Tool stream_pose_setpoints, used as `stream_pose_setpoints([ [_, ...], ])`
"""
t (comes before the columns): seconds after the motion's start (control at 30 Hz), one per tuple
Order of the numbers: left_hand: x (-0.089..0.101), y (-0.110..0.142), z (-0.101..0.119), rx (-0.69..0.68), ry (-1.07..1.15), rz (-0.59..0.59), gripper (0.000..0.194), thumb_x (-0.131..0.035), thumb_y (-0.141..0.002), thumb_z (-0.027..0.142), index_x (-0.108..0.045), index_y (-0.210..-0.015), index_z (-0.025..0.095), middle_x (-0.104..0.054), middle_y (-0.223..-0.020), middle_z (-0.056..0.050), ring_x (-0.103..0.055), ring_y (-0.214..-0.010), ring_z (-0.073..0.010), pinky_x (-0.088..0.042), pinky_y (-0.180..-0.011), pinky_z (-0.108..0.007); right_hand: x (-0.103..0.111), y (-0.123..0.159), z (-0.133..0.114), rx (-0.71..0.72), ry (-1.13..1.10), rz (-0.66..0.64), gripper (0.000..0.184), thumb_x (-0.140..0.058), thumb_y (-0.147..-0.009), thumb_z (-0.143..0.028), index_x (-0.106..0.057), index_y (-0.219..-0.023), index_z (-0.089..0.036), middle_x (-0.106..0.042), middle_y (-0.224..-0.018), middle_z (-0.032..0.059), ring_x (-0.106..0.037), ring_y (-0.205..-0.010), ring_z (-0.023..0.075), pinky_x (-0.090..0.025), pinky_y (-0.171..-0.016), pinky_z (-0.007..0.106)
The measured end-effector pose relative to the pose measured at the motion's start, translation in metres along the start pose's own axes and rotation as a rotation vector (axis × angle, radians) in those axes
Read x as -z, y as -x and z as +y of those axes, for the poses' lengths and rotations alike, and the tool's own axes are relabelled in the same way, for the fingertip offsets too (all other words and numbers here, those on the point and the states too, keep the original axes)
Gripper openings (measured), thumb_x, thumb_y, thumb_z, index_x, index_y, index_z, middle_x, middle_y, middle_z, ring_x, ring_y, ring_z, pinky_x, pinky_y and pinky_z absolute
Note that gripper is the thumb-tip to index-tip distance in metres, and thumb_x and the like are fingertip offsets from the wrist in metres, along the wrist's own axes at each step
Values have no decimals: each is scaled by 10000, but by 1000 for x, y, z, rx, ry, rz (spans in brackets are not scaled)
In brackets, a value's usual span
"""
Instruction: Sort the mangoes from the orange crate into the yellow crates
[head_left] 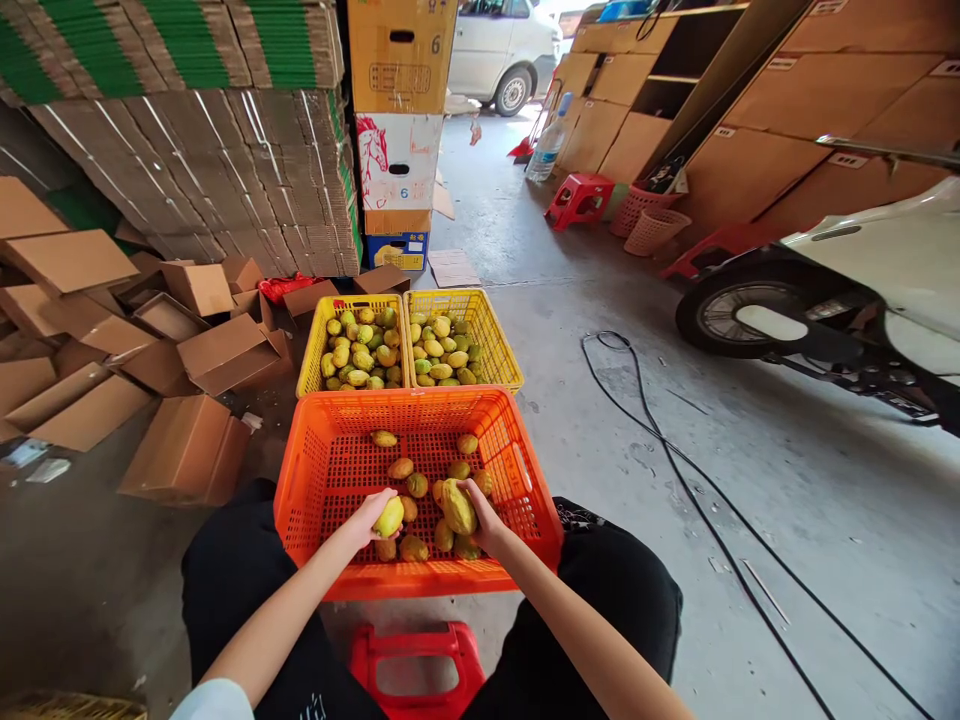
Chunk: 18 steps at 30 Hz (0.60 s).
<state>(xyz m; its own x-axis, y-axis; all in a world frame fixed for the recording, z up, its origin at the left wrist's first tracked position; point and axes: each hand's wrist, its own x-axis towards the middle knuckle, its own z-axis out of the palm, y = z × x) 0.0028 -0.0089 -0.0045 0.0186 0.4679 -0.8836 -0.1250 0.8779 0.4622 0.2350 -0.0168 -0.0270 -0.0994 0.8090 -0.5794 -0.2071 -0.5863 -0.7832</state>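
An orange plastic crate (304, 470) stands between my knees, with several oval yellow-green and brownish fruits (416, 485) scattered over its slotted floor. Over its near left part, my left hand (373, 515) is closed around a smooth yellow-green fruit (389, 517). My right hand (484, 515) grips a larger, ribbed yellow-green fruit (458, 508) on the crate's right side, above other fruits. Behind the orange crate, a left yellow crate (307, 365) and a right yellow crate (504, 350) stand side by side, both holding many similar fruits.
Open cardboard boxes (225, 355) lie heaped at left, before stacked flattened cartons (247, 180). A red plastic stool (469, 665) is below the orange crate. At right, a black cable (675, 455) crosses the floor near a motorbike (847, 290).
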Motion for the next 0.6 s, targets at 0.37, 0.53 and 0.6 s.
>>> stream_pose_setpoints([
  [0.37, 2, -3, -6, -86, -66, 86, 357, -811, -696, 267, -527, -901, 197, -638, -758, 0, -639, -651, -152, -562, -612, -281, -19, -1, -12, -212, -80, 29, 395, -707, -697, -511, -666, -959, -218, -745, -999, 75, -687, -1026, 281, -562, -786, 340],
  [0.53, 1, -2, -1, -75, 11, 89, 184, -685, -822, 296, -541, -807, 184, -575, -667, 12, -584, -576, -129, -566, -611, -291, -13, -4, -7, -292, -173, 101, 367, -612, -743, -546, -646, -903, -218, -734, -889, 79, -699, -972, 284, -568, -757, 349],
  [0.6, 0, -3, 1, -55, 103, 72, 189, -645, -862, 330, -528, -823, 188, -576, -649, 6, -598, -563, -140, -578, -611, -312, -12, -4, -9, -281, -187, 89, 376, -646, -726, -539, -655, -927, -221, -737, -935, 82, -683, -1032, 294, -565, -799, 358],
])
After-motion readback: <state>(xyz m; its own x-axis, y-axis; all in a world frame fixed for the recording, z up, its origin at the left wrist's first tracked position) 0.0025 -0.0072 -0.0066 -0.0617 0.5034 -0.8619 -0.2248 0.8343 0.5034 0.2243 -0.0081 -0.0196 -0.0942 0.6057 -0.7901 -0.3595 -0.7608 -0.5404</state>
